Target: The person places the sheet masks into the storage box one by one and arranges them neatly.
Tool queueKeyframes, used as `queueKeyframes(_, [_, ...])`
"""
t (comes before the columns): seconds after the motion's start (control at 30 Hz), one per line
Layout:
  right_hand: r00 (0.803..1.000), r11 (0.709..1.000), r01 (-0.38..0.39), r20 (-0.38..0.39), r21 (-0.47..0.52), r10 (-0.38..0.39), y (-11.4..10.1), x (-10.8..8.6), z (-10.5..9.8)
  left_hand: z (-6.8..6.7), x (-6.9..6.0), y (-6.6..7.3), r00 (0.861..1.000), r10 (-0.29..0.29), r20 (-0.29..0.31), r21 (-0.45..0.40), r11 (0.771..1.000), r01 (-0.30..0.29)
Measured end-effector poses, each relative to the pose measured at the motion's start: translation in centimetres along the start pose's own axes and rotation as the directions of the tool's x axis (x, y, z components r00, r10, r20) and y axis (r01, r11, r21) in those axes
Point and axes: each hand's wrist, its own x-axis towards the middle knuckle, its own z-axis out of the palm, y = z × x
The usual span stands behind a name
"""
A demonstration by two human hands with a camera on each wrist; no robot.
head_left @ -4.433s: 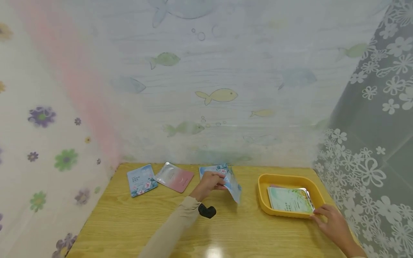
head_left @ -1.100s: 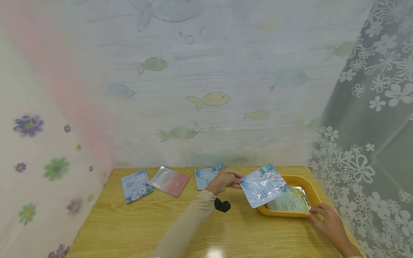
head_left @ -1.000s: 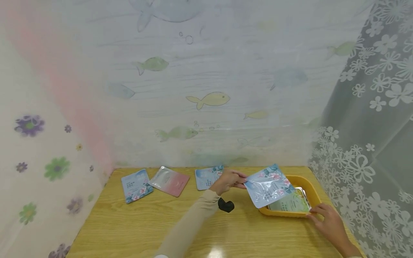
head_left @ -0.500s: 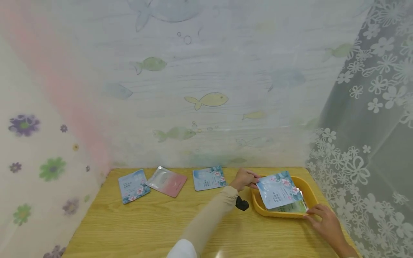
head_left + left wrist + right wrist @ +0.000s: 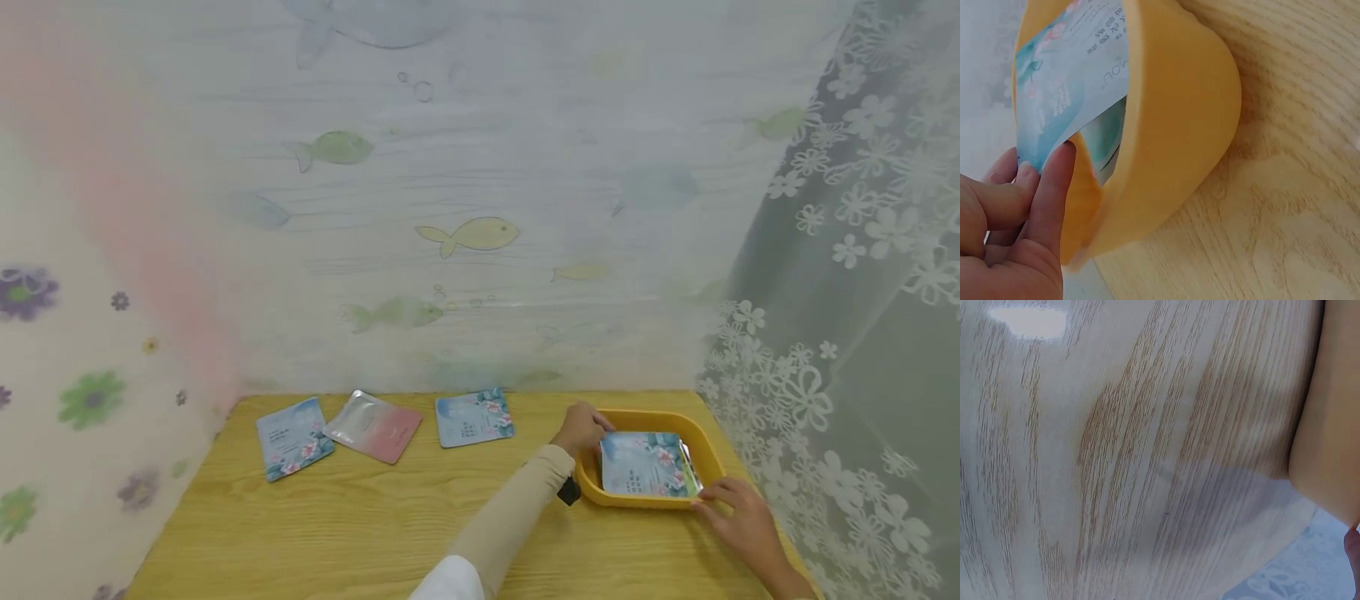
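Head: blue floral sachet [image 5: 641, 464] sits inside the yellow tray [image 5: 645, 502], right side of the table [image 5: 360, 533]. My left hand [image 5: 582, 429] is at its left edge; right hand [image 5: 738, 521] pinches the tray's near right corner.

Left wrist: thumb and fingers [image 5: 1052, 194] closed on one corner of the sachet, green packet [image 5: 1105, 137] showing beneath. I judge it light, thin, slick, bendy, hardly fragile. Best hold: that flat corner; gripping mid-face would likely buckle it.

Right wrist: one fingertip at the tray; grip can't be told from here.
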Motion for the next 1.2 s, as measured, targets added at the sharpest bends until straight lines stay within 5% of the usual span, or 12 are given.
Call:
queueKeyframes(0.27, [1.0, 1.0, -0.005, -0.001, 0.001, 0.005, -0.4, 0.1, 0.0, 0.3, -0.7, 0.2, 0.994, 0.1, 0.045, 0.158, 0.982, -0.106])
queueKeyframes(0.47, [0.999, 1.0, 0.017, -0.028, -0.002, -0.017, -0.6, 0.1, 0.2, -0.7, -1.1, 1.0, 0.984, 0.019, 0.177, 0.283, 0.957, -0.07])
queueKeyframes(0.6, [0.999, 1.0, 0.027, -0.031, -0.003, -0.027, -0.7, 0.5, 0.6, -2.5, -0.7, 1.3, 0.979, 0.003, 0.203, 0.3, 0.952, -0.065])
queueKeyframes(0.83, [0.999, 0.999, -0.034, 0.0, -0.028, 0.034, -0.8, 0.4, 0.6, -6.4, -0.4, 0.9, 0.97, 0.058, 0.237, 0.036, 0.997, -0.068])
queueKeyframes(1.0, [0.997, 0.997, -0.066, 0.026, -0.042, 0.067, -1.1, 0.5, 0.8, -9.6, -0.7, 0.6, 0.962, 0.084, 0.259, -0.117, 0.992, -0.055])
queueKeyframes(1.2, [0.996, 0.995, -0.081, 0.025, -0.049, 0.083, -1.4, 0.7, 1.0, -13.2, -0.8, -0.1, 0.963, 0.029, 0.27, -0.209, 0.978, 0.029])
